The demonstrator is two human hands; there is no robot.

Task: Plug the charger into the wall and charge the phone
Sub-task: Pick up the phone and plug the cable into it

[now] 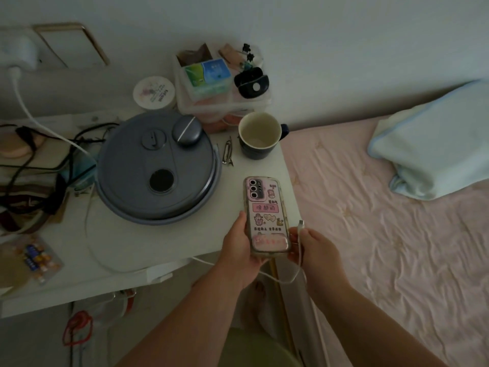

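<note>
My left hand point(238, 250) holds a phone point(266, 213) in a pink sticker-covered case, back side up, over the near right corner of the white table point(137, 239). My right hand point(315, 250) pinches the white cable connector point(301, 224) just right of the phone's lower edge, tip pointing up and apart from the phone. The white cable point(285, 280) loops down below both hands and runs left across the table. A white charger plug point(18, 53) sits in the wall socket at the far left, its cord trailing down onto the table.
A round grey lidded appliance point(158, 170) fills the table's middle. Behind it stand a dark mug point(259, 135), a white tub point(154, 92) and a clear organiser box point(222, 83). Hair clips point(228, 153) lie beside the mug. Black cords and clutter sit left. A bed with pink sheet point(383, 221) is at the right.
</note>
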